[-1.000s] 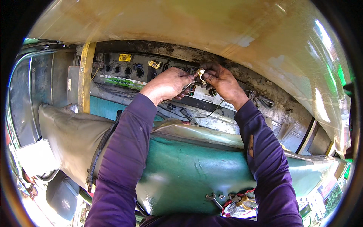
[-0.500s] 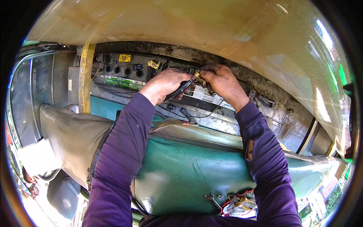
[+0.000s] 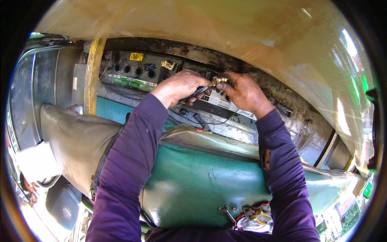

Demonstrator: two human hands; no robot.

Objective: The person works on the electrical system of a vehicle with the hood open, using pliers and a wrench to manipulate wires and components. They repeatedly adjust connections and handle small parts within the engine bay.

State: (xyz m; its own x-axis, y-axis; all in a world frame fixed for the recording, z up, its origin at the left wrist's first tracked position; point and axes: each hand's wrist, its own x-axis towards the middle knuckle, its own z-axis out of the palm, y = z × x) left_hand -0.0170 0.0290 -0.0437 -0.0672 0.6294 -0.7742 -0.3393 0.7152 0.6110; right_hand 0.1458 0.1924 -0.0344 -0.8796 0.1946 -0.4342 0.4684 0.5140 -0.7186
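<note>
Grimy battery bay (image 3: 133, 76) behind, small brass terminal clamp (image 3: 218, 80) pinched between left hand (image 3: 180, 86) and right hand (image 3: 243, 93) fingertips.

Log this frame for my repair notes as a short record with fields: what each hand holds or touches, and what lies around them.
Setting: a battery sits in a grimy compartment under a raised panel
Left hand: closed on a dark-handled tool, tip toward the brass clamp
Right hand: fingers pinch a brass terminal clamp
Hands: close together over the battery's right end
Other terminal: a second brass clamp lies apart on the battery top
Foreground: green seat cushion; wrench and a rag at its near edge
</note>
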